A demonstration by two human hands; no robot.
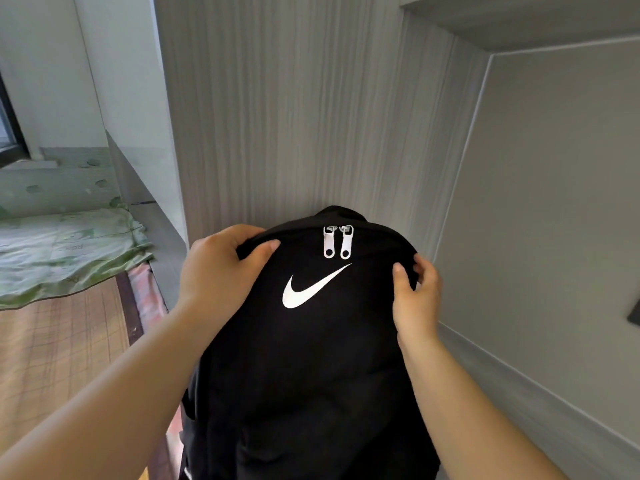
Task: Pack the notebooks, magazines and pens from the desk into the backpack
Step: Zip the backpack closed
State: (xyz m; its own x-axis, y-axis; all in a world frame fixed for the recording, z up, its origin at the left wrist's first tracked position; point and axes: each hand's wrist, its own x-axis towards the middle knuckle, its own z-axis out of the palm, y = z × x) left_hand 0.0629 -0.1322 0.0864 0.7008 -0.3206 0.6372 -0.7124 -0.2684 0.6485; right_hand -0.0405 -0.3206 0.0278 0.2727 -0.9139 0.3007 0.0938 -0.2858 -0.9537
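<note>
**Both my hands clamped, arms reaching forward**

My left hand point(221, 271) grips with its fingers curled over the top and the thumb pressed flat in front. My right hand point(415, 299) pinches the opposite side, thumb forward. Both forearms are bare, extended and angled inward.

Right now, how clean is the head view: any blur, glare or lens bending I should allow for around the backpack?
Head view: the black backpack, its white zipper pulls and both hands, left hand and right hand, are sharp; the wide lens bends the wall panel lines outward; the lower right edge smears; the black fabric hides folds; light is soft, with no glare.
</note>
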